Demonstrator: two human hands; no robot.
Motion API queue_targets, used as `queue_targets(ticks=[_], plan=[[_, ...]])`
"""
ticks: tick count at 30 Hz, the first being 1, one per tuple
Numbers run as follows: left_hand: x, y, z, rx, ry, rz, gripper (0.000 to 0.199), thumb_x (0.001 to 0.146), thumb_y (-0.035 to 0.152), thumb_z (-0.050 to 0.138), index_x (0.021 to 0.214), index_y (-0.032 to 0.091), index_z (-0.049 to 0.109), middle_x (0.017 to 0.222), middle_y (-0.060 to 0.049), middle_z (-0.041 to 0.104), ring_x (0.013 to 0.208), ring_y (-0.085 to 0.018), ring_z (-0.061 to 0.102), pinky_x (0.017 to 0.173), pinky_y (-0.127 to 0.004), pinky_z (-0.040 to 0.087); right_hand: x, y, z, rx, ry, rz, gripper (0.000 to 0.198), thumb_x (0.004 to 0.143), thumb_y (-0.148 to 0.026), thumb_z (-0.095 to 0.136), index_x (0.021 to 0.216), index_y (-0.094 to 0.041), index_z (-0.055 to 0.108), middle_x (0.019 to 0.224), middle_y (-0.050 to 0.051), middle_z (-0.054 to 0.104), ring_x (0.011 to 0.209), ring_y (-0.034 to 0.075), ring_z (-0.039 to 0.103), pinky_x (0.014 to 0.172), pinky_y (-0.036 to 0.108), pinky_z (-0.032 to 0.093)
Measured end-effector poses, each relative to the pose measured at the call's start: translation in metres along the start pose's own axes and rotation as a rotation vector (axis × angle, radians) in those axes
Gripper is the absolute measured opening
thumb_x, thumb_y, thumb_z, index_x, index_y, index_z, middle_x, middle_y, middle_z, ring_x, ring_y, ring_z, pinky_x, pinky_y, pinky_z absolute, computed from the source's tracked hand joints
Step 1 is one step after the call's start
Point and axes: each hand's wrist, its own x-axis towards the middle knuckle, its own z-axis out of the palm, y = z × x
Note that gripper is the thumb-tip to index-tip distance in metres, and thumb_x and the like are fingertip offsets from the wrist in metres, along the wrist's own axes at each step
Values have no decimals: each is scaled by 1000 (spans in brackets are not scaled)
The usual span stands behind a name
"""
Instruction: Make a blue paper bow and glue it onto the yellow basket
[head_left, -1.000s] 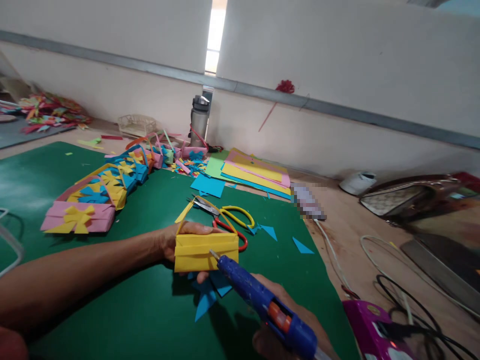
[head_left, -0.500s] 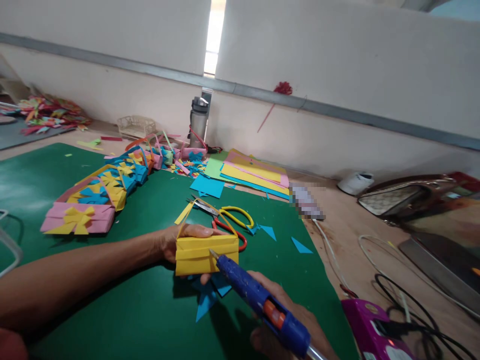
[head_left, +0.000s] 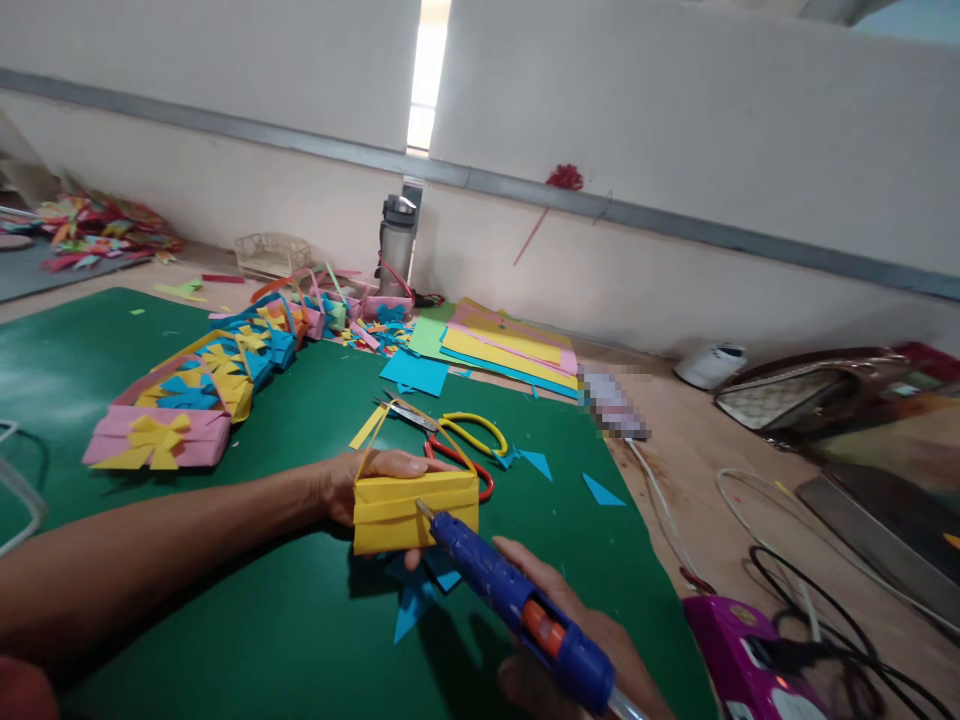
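My left hand (head_left: pixel 390 468) is closed around a small yellow paper basket (head_left: pixel 390 515) with a thin handle, its front turned toward me. In my right hand (head_left: pixel 577 620) is a blue glue gun (head_left: pixel 510 590), with an orange part showing through its side. The nozzle tip meets or nearly meets the middle of the basket's front; I cannot tell if it touches. Blue paper pieces (head_left: pixel 416 605) lie beneath the basket, partly hidden. Behind it, scissors (head_left: pixel 476 432) with yellow and red handles rest on the green mat (head_left: pixel 247 580).
Finished-looking paper baskets with bows (head_left: pixel 161 435) line the left. Coloured paper sheets (head_left: pixel 510 350) and a bottle (head_left: pixel 397 245) stand farther back. At right are a purple power box (head_left: pixel 742 650), black cables (head_left: pixel 817 575), a bag (head_left: pixel 817 390) and a blurred-out object (head_left: pixel 611 402) on a white cord.
The basket and left hand have shifted very slightly right. The glue gun's tip has moved a touch left across the basket's front. Both hands keep their hold.
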Motion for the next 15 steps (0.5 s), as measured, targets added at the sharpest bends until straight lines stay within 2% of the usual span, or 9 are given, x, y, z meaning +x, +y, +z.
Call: queue_targets(ticks=[6,9,15], plan=[[1,1,4,19,0,14,58,73,45,62,120,14,50,88,-9,70,55,-20,67,44,-24,49,0,0,-4,-10,-3,-67,59,68,-36,65,126,-31,55,89,1,72,71,24,67,68,32,54],[1,1,4,26,-1,10,56,73,46,61,117,13,53,89,-9,70,56,-20,67,47,-26,50,-1,3,-5,-32,-1,-80,60,68,-36,65,126,-31,55,92,1,72,72,25,67,67,32,54],[1,1,4,17,-9,12,57,75,44,61,121,13,50,91,-9,70,59,-19,67,50,-26,50,-1,-2,-6,-46,-16,-30,64,66,-24,67,127,-34,54,81,-1,72,67,23,67,59,28,53]])
